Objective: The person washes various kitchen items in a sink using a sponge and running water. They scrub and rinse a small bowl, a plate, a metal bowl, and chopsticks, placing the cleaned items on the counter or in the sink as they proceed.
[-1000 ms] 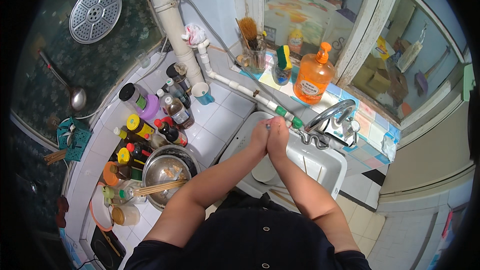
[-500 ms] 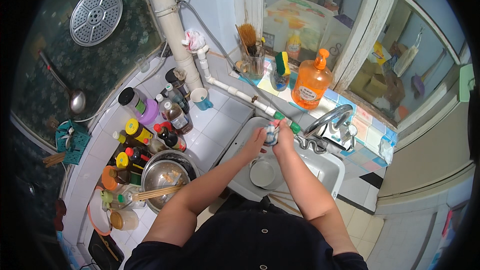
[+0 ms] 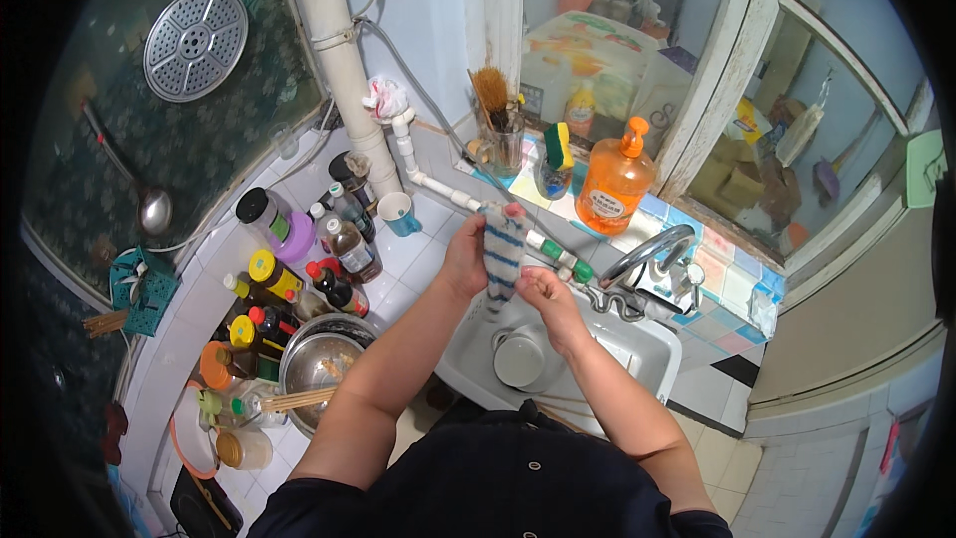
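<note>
A white dishcloth with blue-grey stripes (image 3: 504,264) hangs spread out above the far left part of the sink (image 3: 652,354). My left hand (image 3: 464,257) is closed on its left edge. With fingers pinched, my right hand (image 3: 550,301) grips its lower right edge. Below the hands, a white bowl (image 3: 519,360) sits in the sink, overlapping another pale dish that is partly hidden. Sticks like chopsticks lie along the near side of the sink. To the right of the hands stands the chrome faucet (image 3: 652,251).
An orange soap pump bottle (image 3: 615,187) stands on the tiled ledge beside a sponge (image 3: 558,146) and a glass of brushes (image 3: 501,139). Several condiment bottles (image 3: 339,289) crowd the left counter, near a metal bowl (image 3: 314,369) and a paper cup (image 3: 398,215).
The dishcloth, bunched between both hands before, is now opened out flat. My left hand has moved left and up; my right hand has shifted slightly down and left.
</note>
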Demonstrator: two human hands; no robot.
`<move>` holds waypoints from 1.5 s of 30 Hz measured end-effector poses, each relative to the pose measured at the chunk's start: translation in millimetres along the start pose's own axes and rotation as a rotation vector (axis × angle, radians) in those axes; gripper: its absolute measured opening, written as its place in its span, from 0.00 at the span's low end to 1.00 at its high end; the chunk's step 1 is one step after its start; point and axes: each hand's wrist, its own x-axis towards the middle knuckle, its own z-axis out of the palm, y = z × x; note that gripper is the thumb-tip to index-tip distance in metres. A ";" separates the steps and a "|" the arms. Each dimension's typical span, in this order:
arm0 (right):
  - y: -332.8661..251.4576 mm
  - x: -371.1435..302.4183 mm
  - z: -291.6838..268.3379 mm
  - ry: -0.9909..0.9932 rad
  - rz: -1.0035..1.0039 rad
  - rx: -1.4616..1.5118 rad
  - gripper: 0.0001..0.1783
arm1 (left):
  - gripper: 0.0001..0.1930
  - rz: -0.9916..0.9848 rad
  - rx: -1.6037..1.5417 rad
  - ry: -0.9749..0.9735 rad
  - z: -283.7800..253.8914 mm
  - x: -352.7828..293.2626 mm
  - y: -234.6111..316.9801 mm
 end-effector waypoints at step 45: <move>-120.8 9.3 -5.3 0.061 -0.185 0.016 0.10 | 0.30 0.031 0.828 0.074 40.3 6.5 52.6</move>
